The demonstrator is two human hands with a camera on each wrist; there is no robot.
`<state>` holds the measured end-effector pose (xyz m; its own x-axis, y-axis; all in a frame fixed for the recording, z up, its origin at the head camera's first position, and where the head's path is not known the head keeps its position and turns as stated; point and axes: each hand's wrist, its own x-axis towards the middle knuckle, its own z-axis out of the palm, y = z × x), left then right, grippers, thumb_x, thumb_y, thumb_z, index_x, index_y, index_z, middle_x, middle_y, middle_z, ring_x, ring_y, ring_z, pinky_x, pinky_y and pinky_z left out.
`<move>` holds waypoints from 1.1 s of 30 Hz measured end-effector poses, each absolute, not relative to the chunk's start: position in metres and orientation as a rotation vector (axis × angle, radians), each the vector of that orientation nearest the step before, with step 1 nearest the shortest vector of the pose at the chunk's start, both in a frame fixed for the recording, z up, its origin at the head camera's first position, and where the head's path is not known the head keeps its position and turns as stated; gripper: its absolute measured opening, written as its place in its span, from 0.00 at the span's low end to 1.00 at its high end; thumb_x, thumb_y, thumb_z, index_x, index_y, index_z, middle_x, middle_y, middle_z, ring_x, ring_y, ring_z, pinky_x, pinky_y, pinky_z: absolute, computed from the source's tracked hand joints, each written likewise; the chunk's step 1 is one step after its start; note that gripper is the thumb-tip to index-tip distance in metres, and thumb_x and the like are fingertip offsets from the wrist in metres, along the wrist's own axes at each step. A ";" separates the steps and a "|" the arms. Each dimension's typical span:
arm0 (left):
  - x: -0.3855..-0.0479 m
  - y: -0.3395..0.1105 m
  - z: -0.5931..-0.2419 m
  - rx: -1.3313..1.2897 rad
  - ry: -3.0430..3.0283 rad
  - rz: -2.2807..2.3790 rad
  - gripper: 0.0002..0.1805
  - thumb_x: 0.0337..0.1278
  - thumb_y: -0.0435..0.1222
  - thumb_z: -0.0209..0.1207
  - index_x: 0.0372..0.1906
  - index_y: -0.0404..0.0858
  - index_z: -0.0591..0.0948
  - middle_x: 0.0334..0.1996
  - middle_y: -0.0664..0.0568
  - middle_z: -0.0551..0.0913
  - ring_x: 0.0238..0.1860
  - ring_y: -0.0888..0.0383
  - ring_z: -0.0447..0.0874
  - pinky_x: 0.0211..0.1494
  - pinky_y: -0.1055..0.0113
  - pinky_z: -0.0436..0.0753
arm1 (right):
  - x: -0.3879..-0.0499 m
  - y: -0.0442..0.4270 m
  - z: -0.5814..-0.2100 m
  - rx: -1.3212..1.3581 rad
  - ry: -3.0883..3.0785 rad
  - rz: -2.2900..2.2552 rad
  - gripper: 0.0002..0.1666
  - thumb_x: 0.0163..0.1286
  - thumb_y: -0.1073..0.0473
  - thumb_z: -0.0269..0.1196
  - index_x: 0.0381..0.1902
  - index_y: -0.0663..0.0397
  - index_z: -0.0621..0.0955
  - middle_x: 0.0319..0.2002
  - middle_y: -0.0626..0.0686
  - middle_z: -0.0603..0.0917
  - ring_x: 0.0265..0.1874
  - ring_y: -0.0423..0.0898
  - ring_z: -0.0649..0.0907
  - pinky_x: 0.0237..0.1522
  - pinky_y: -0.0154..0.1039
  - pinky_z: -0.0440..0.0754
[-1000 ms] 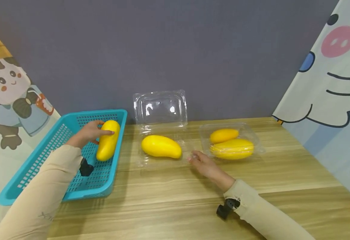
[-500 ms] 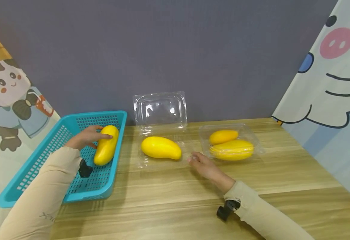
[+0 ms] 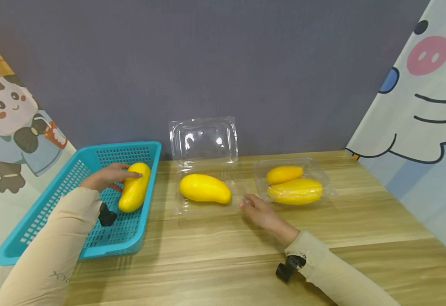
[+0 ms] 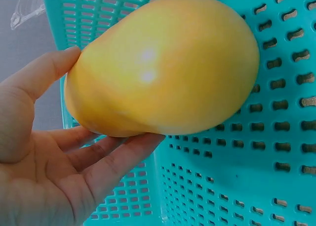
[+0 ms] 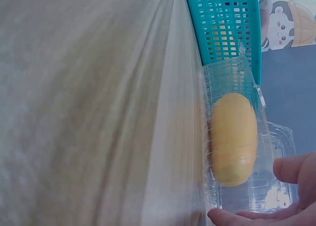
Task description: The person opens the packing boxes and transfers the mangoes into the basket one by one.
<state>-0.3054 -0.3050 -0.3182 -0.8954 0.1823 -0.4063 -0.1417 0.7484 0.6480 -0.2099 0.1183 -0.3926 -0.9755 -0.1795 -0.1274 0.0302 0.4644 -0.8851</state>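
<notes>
In the blue basket point(image 3: 140, 238), the left hand point(image 3: 109, 176) grips a large yellow mango point(image 3: 134, 191) near its far end. The left wrist view shows the thumb on one side of the mango point(image 4: 173, 63) and the fingers of the hand point(image 4: 54, 152) on the other. An open clear container point(image 3: 203, 163) holds one yellow mango point(image 3: 204, 188), its lid upright behind. The right hand point(image 3: 265, 216) pinches the container's right edge; in the right wrist view thumb and fingers of the hand point(image 5: 276, 196) lie at the end of the container, near its mango point(image 5: 233, 139).
Right of the open container stands a closed clear container point(image 3: 261, 174) with two yellow fruits point(image 3: 295, 191) inside. A grey wall point(image 3: 223, 76) rises behind the wooden table point(image 3: 207, 263). Printed cartoon sheets hang at the left and right.
Over the last second the left hand and its mango have moved slightly down and toward the near side of the basket. The right hand has stayed at the container's edge.
</notes>
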 end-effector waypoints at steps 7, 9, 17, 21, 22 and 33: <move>-0.307 -0.310 -0.315 0.029 2.511 0.901 0.48 0.65 0.51 0.50 0.69 0.19 0.42 0.67 0.23 0.48 0.63 0.30 0.59 0.54 0.48 0.78 | -0.210 0.118 -0.393 -0.141 2.506 -1.528 0.33 0.74 0.52 0.50 0.69 0.66 0.60 0.63 0.68 0.67 0.62 0.64 0.68 0.62 0.57 0.67; -0.307 -0.312 -0.315 0.027 2.521 0.885 0.48 0.65 0.51 0.50 0.69 0.19 0.42 0.67 0.23 0.48 0.63 0.30 0.59 0.54 0.49 0.78 | -0.210 0.118 -0.393 -0.140 2.509 -1.522 0.33 0.74 0.52 0.50 0.69 0.66 0.60 0.63 0.68 0.67 0.62 0.63 0.68 0.62 0.57 0.67; -0.309 -0.319 -0.313 0.024 2.522 0.874 0.46 0.66 0.50 0.50 0.70 0.22 0.43 0.67 0.22 0.47 0.63 0.29 0.59 0.52 0.50 0.79 | -0.210 0.119 -0.393 -0.142 2.501 -1.522 0.34 0.74 0.52 0.50 0.69 0.66 0.59 0.64 0.69 0.66 0.63 0.64 0.67 0.63 0.57 0.66; -0.310 -0.323 -0.314 0.026 2.538 0.859 0.46 0.66 0.50 0.50 0.70 0.21 0.44 0.66 0.22 0.47 0.62 0.28 0.60 0.51 0.51 0.80 | -0.211 0.119 -0.393 -0.143 2.501 -1.520 0.33 0.74 0.52 0.50 0.69 0.67 0.59 0.64 0.69 0.66 0.63 0.64 0.67 0.62 0.57 0.66; -0.310 -0.323 -0.314 0.025 2.543 0.853 0.46 0.66 0.51 0.50 0.69 0.21 0.45 0.66 0.21 0.47 0.61 0.28 0.60 0.50 0.51 0.80 | -0.211 0.119 -0.393 -0.145 2.505 -1.517 0.33 0.74 0.52 0.50 0.69 0.66 0.59 0.64 0.69 0.66 0.63 0.64 0.67 0.62 0.57 0.66; -0.303 -0.323 -0.307 -0.022 2.558 0.826 0.46 0.65 0.51 0.51 0.69 0.21 0.45 0.66 0.21 0.45 0.62 0.28 0.59 0.52 0.48 0.78 | -0.210 0.119 -0.391 -0.127 2.500 -1.506 0.33 0.74 0.51 0.50 0.69 0.64 0.60 0.65 0.68 0.65 0.64 0.64 0.66 0.63 0.58 0.66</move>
